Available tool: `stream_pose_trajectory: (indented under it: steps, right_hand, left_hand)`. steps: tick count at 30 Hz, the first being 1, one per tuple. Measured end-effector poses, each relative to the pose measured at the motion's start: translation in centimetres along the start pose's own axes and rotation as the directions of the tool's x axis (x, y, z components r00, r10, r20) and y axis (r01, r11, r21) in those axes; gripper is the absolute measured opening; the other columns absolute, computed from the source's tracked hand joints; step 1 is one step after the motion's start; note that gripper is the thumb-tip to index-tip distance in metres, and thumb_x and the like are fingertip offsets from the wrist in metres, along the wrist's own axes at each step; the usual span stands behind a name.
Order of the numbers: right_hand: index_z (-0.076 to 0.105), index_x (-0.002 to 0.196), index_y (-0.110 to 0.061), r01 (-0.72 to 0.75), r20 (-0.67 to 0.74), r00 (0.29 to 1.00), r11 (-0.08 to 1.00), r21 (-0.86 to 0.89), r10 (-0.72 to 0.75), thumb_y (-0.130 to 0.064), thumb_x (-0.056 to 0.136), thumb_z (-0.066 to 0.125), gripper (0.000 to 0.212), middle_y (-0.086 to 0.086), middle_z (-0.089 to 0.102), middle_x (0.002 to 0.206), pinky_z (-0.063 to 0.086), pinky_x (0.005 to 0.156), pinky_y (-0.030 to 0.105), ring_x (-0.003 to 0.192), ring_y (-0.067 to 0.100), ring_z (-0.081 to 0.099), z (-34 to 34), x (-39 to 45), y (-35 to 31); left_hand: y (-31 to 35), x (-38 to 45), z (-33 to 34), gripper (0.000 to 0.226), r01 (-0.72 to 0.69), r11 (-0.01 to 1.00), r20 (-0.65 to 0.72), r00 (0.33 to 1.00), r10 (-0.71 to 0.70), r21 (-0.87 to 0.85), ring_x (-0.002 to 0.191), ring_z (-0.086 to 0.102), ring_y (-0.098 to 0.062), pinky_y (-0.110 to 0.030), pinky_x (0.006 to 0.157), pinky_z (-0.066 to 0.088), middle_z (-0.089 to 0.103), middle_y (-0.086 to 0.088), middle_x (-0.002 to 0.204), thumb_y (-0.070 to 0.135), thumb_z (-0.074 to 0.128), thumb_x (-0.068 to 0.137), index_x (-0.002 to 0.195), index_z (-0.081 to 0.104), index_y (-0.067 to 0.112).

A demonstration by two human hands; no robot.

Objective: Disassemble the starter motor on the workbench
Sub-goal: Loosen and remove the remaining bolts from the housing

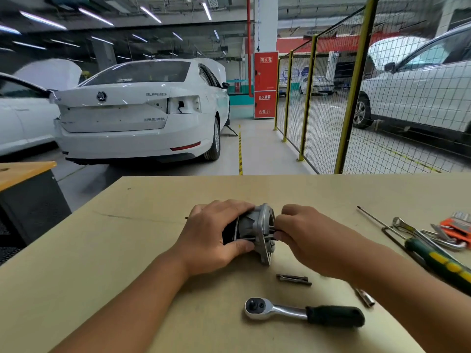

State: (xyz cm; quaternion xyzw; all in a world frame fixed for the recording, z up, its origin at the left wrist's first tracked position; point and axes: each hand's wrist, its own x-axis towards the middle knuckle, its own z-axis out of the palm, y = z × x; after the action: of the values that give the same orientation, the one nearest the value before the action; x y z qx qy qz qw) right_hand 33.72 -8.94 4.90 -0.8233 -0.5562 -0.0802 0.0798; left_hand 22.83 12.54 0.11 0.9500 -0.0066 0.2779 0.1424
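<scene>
The starter motor (pixel 257 226) lies on its side in the middle of the workbench (pixel 127 263), its grey aluminium end housing facing right and its black body to the left. My left hand (pixel 216 238) grips the black body, thumb underneath and fingers over the top, hiding most of it. My right hand (pixel 300 233) pinches a thin dark part at the open face of the housing; my fingers hide what exactly it is.
A ratchet wrench (pixel 303 312) with a black grip lies near the front. A dark bolt-like piece (pixel 293 279) and a small socket (pixel 365 298) lie beside it. At right are a green-yellow screwdriver (pixel 441 261), spanners (pixel 418 231) and an orange hex-key set (pixel 456 226).
</scene>
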Motion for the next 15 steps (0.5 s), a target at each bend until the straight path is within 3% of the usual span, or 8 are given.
stream_pose_trajectory:
  steps: [3,7,12,15]
  right_hand:
    - [0.062,0.101,-0.024,0.012,0.008,1.000,0.994,-0.107,-0.011,-0.025,0.102,0.051,0.011,-0.008,0.052,0.094,0.050,0.075,0.037,0.081,0.018,0.057,-0.6,0.7,-0.4]
    - [0.061,0.095,-0.033,0.011,-0.079,0.996,0.962,-0.272,-0.034,-0.030,0.099,0.052,0.010,-0.011,0.056,0.090,0.043,0.081,0.039,0.084,0.016,0.058,-1.2,0.9,-0.5]
    - [0.060,0.100,-0.029,0.018,-0.032,0.999,0.975,-0.224,-0.026,-0.038,0.103,0.047,0.016,-0.009,0.055,0.094,0.051,0.069,0.039,0.079,0.022,0.060,-1.1,1.3,-0.2]
    - [0.060,0.101,-0.027,0.015,-0.007,1.000,0.988,-0.151,-0.016,-0.040,0.103,0.048,0.018,-0.010,0.053,0.095,0.053,0.070,0.038,0.079,0.018,0.058,-0.8,1.4,0.3]
  left_hand:
    - [-0.2,0.0,0.1,0.071,-0.006,1.000,-0.013,1.000,0.006,0.000,0.124,0.057,-0.006,-0.051,0.099,0.045,0.057,0.027,0.138,0.066,0.068,0.076,0.141,0.048,0.044]
    - [-0.3,0.0,0.4,0.071,0.000,1.000,-0.045,0.999,0.000,0.006,0.122,0.057,-0.006,-0.049,0.098,0.045,0.058,0.026,0.137,0.068,0.067,0.076,0.140,0.050,0.043]
    - [-0.2,0.1,0.6,0.071,0.025,0.999,-0.044,0.999,-0.023,0.031,0.120,0.057,-0.006,-0.046,0.098,0.043,0.056,0.028,0.138,0.071,0.063,0.077,0.141,0.050,0.043]
    - [-0.1,0.2,0.4,0.072,0.034,0.999,-0.038,0.999,-0.033,0.038,0.119,0.056,-0.005,-0.045,0.098,0.042,0.056,0.028,0.138,0.071,0.063,0.078,0.142,0.051,0.043]
